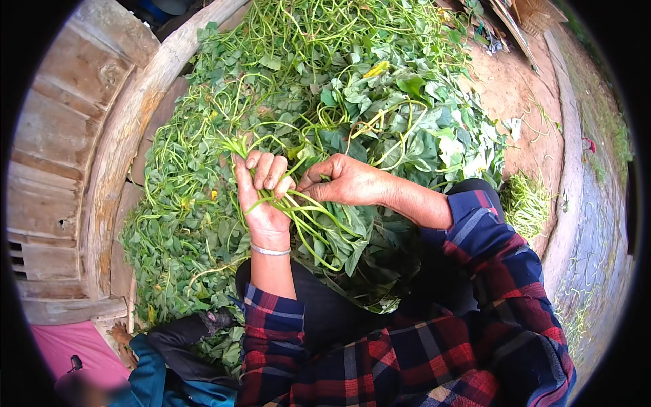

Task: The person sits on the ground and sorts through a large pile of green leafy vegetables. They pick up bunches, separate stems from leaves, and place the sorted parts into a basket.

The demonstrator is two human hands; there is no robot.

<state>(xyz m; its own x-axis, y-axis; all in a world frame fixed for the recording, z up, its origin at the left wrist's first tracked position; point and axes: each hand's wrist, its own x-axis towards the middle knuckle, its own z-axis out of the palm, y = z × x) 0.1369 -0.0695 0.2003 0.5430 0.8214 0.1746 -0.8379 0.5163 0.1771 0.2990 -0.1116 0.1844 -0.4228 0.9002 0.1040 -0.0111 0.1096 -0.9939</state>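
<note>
My left hand (pixel 267 196), with a bracelet on its wrist, is closed around a bundle of green leafy stems (pixel 305 203). Cut-looking stem ends stick out above its fingers, and the other ends hang towards my lap with a few leaves. Close at its right, my right hand (pixel 338 180) pinches a stem between thumb and forefinger, at the side of the bundle. Beneath and beyond both hands spreads a large heap of green vines and leaves (pixel 396 96), with a few yellow leaves among them.
A wooden beam (pixel 124 132) and plank wall (pixel 51 137) stand at the left. A small pile of thin green stems (pixel 526 206) lies on the ground at the right, near my knee. Another person (pixel 173 361) sits at the lower left. A woven basket (pixel 534 15) is at the top right.
</note>
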